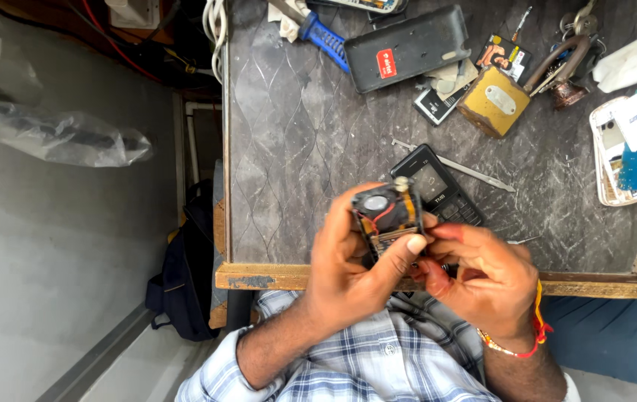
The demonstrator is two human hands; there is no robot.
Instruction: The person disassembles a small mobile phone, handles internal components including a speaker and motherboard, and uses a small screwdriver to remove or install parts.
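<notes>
Small opened module [387, 216]: black housing, round fan on top, red wire, orange-brown board showing. Held in the air just over the desk's [289, 134] near edge, at 6 o'clock of the desk.

Left hand [348, 260] wraps the module from 7 o'clock, thumb pressed across its lower face, so it is closed on it. Right hand [482, 275] comes in from 4 o'clock, fingertips pinched at the module's lower right corner; what they pinch is hidden, cannot tell if it is a part or a tool.

Step in hand, as judged: inspection or fine work on the exposed board while the left hand steadies it. The next move likely calls for a firm left grip and small, careful right fingertip motion near the wire, which looks easy to snag.

Around it: black keypad phone [438, 193] on the desk just behind the module at 1 o'clock, thin metal pick [460, 167] beyond it. Brass padlock [494, 100] at 1 o'clock, black flat case [408, 46] at 12, blue-handled tool [324, 36] at 11. White phone shell [620, 152] at 3 o'clock by the desk edge.
</notes>
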